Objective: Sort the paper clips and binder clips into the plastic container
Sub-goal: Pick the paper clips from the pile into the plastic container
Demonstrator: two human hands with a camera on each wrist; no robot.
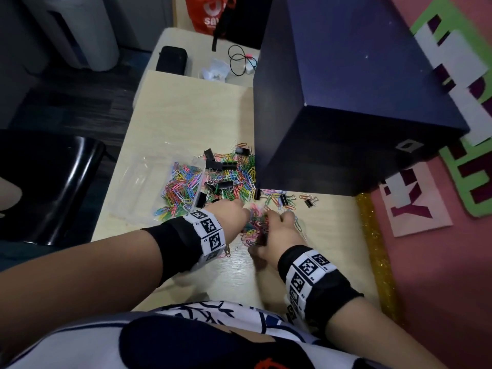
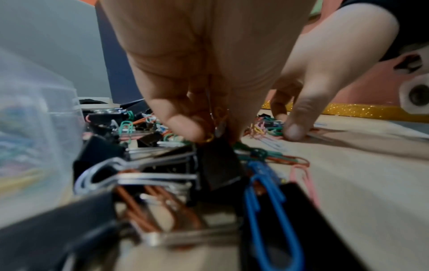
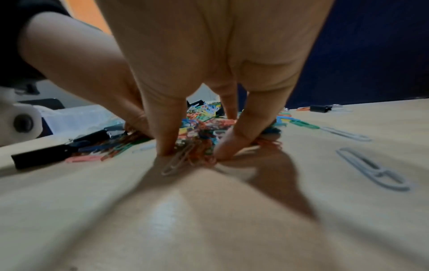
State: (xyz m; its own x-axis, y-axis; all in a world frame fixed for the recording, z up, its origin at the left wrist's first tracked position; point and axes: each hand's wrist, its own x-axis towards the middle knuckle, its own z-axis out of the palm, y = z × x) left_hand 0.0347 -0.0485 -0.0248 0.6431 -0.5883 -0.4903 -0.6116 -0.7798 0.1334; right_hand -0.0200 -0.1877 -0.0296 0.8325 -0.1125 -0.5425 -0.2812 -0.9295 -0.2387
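head view has both hands raking paper clips (image 1: 255,222) together, left hand (image 1: 231,218) pinching some, right hand (image 1: 279,230) fingers splayed pressing; next, lift into plastic container (image 1: 149,182).

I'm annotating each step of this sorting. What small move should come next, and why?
Probably close both hands and lift: left hand and right hand have bunched a paper clip cluster between them, while the plastic container lies close on the left.

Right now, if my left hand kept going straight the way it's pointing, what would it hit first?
Probably the little heap of paper clips at its fingertips; your left hand looks to be touching it already. Just past that is your right hand, though depth is unclear.
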